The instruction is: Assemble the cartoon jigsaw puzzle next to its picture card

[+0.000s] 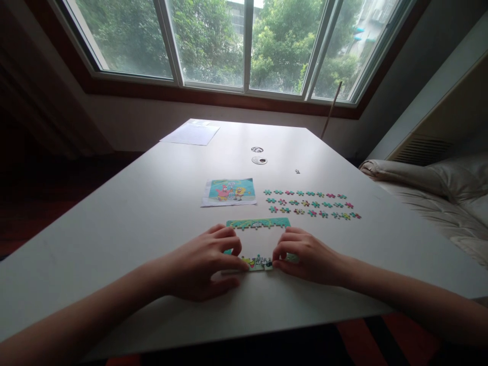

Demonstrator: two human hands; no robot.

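A partly assembled jigsaw puzzle [259,223] lies flat near the front of the white table, its top and bottom strips joined around a bare middle. My left hand [206,262] rests over its left side, fingers apart, the index fingertip touching the bottom strip [257,263] and the thumb lower on the table. At the right end of that strip, my right hand [305,254] has thumb and index finger closed on an edge piece; the hand partly hides the right side. Several loose puzzle pieces [313,204] lie in rows to the right. Behind the puzzle sits a cartoon picture sheet [232,190].
Two round discs [259,160] and a small lone piece [297,171] lie farther back on the table [133,203]. White paper [192,133] is at the far left corner. A window spans the back wall, and a padded sofa [430,198] stands at right.
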